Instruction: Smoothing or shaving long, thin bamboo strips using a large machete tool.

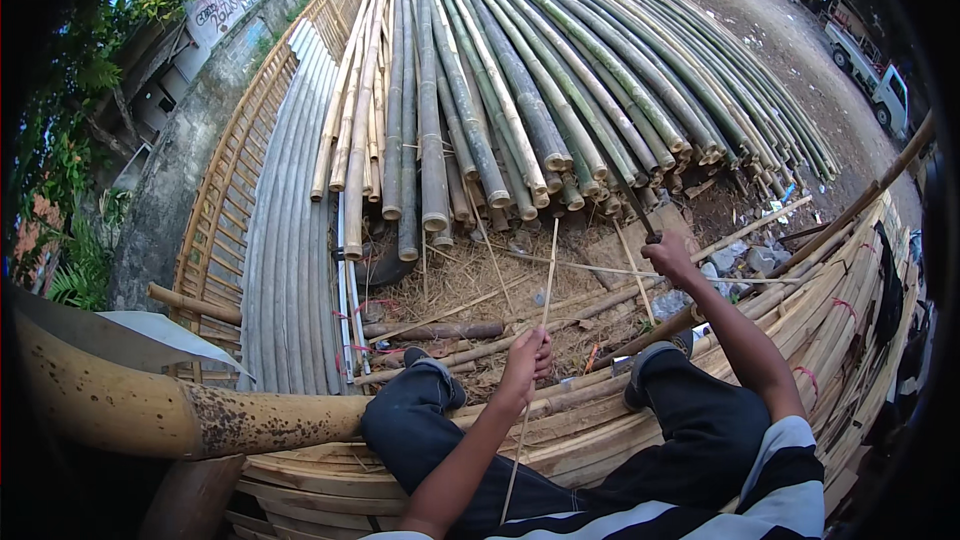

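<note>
Item: thin bamboo strip (538, 322). Pale, straw-coloured, narrow and flat. Its long axis runs near to far, from the person's lap up past the knees, leaning slightly right at the far tip.

Left hand (527, 360): clenched round the strip at mid-length, near centre. This is the nearer hand to the strip.

Right hand (668, 258): farther and to the right, closed on the dark handle of a blade (632, 202) that points away toward the far pole ends; well apart from the strip.

Seat: stack of split bamboo slats (820, 330), tan, curved, some tied with red bands.

Surroundings: round green-grey bamboo poles (520, 90) bundled far; a thick, speckled yellow culm (180, 410) near left; dry shavings on the ground (470, 285) between.
</note>
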A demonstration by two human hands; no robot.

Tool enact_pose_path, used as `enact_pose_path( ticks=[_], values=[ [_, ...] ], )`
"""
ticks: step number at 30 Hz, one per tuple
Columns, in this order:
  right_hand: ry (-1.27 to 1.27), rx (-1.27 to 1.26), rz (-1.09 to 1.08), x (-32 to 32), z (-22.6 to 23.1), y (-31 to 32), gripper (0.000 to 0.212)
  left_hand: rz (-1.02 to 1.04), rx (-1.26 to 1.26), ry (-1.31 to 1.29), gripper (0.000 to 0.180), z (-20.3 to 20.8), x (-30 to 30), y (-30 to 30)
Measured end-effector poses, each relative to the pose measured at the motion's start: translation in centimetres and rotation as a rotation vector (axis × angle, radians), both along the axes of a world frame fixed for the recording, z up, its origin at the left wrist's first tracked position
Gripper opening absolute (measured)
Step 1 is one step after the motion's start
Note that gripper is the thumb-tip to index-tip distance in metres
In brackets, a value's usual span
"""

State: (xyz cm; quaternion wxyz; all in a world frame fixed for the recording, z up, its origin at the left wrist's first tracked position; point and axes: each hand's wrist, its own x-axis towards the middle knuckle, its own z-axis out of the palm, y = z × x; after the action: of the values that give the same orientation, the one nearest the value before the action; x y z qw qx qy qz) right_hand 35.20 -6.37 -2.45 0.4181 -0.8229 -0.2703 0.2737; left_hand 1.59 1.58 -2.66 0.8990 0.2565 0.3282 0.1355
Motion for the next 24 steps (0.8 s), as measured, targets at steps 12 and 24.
enact_pose_path(
  ticks=[12, 24],
  values=[
    [-0.708, -0.139, 0.990, -14.9, 1.5, 3.8, 0.022, 0.082, 0.062, 0.068, 0.020, -0.7, -0.7, -2.2],
    [-0.486, -0.213, 0.159, -1.6, 0.2, 0.1, 0.027, 0.026, -0.096, -0.105, 0.022, 1.3, -0.4, -0.9]
  ],
)
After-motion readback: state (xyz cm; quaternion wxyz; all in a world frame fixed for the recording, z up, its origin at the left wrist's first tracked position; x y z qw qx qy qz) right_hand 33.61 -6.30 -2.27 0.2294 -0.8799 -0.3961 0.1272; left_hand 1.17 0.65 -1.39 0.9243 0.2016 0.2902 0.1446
